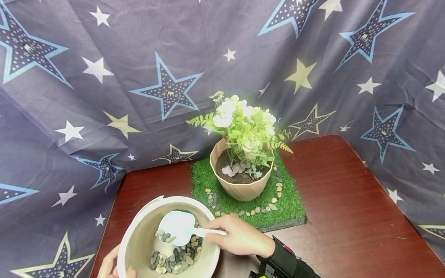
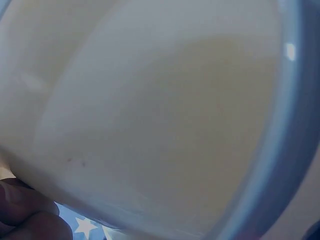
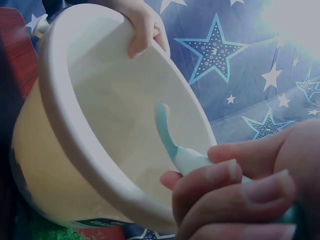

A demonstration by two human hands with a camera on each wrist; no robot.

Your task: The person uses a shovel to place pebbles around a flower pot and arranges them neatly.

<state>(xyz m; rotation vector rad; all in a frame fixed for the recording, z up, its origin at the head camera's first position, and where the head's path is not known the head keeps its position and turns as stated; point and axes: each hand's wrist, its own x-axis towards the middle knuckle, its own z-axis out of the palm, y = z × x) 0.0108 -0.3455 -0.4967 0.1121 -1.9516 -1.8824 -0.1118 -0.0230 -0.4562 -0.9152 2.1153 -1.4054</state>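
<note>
A cream-white bucket [image 1: 137, 226] is tilted at the front left, with several grey and tan pebbles [image 1: 177, 259] gathered low inside it. My left hand [image 1: 112, 265] grips its rim, thumb inside and fingers outside; the left wrist view shows those fingers [image 2: 30, 210] beside the bucket wall. In my right hand [image 1: 240, 236] is the white handle of a pale blue scoop [image 1: 178, 224]. The fingers curl round this handle, plainly so in the right wrist view. The scoop's blade is over the bucket's inside, and a few pebbles [image 1: 165, 236] lie at its front edge.
Behind the bucket, a pink faceted planter [image 1: 243, 191] with white flowers [image 1: 226, 112] and ferns stands on a green turf mat [image 1: 292, 208]. A curved line of pebbles [image 1: 258, 209] lies around its base. Star-printed cloth [image 1: 222, 73] borders the reddish wooden table [image 1: 347, 200].
</note>
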